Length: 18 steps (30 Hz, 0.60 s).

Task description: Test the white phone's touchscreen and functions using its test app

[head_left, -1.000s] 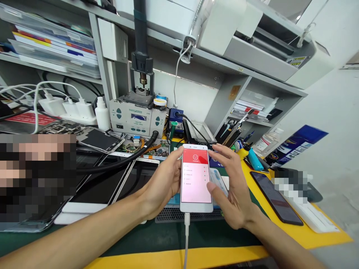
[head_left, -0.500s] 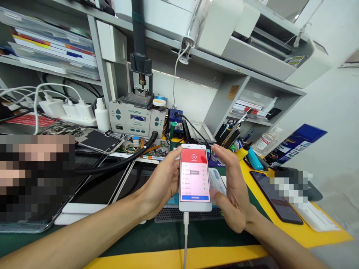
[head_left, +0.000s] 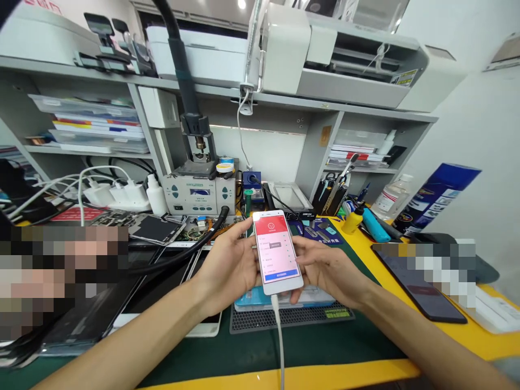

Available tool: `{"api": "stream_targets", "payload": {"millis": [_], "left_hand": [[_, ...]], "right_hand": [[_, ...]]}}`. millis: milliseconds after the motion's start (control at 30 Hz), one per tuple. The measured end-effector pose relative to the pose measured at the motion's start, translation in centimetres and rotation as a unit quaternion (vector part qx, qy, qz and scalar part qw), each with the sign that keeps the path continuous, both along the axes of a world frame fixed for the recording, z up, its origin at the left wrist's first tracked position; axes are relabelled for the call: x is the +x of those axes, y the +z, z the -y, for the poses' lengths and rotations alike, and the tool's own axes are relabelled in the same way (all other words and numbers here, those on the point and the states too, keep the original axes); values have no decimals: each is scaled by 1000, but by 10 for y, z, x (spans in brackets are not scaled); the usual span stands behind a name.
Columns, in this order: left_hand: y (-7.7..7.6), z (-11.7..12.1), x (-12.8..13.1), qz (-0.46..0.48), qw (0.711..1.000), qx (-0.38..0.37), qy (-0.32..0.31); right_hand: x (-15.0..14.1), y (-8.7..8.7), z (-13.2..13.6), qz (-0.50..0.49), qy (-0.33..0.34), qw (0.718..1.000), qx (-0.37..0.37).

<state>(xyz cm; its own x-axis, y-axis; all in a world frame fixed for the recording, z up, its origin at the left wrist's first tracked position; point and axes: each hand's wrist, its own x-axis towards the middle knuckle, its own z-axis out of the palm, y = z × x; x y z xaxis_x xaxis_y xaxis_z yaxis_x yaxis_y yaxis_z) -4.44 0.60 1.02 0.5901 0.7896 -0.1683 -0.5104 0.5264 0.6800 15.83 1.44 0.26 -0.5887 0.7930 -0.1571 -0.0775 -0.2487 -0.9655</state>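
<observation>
A white smartphone is tilted up in front of me, held between both hands above the bench. Its lit screen has a red band with a round face icon on top, a list below and a blue bar at the bottom. My left hand is closed around its left edge, thumb near the top corner. On the other side, my right hand has its fingers at the right edge, and one fingertip shows beneath the phone. A white charging cable runs from its bottom end toward me.
Below the phone lie a light-blue case and a black perforated mat. A grey hot-air station stands behind, its black hose crossing several phones on the left. At right are a dark phone, a yellow bottle and a blue box.
My right hand has moved from beside the phone to its right edge. The phone is now turned slightly. Its list grew longer and a blue bar appeared; the camera view has tilted upward.
</observation>
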Motion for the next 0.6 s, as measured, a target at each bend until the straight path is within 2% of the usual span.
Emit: {"api": "stream_targets", "payload": {"millis": [167, 300, 400, 600], "left_hand": [[5, -4, -6, 39, 996, 2, -83], [8, -7, -9, 46, 987, 0, -153], [7, -6, -8, 46, 987, -1, -155], [-1, -3, -2, 84, 989, 3, -119]], "right_hand": [[2, 4, -1, -3, 39, 999, -27], [1, 7, 1, -10, 10, 1000, -8], [-1, 8, 1, -5, -7, 1000, 2], [-3, 1, -4, 11, -44, 999, -11]]}}
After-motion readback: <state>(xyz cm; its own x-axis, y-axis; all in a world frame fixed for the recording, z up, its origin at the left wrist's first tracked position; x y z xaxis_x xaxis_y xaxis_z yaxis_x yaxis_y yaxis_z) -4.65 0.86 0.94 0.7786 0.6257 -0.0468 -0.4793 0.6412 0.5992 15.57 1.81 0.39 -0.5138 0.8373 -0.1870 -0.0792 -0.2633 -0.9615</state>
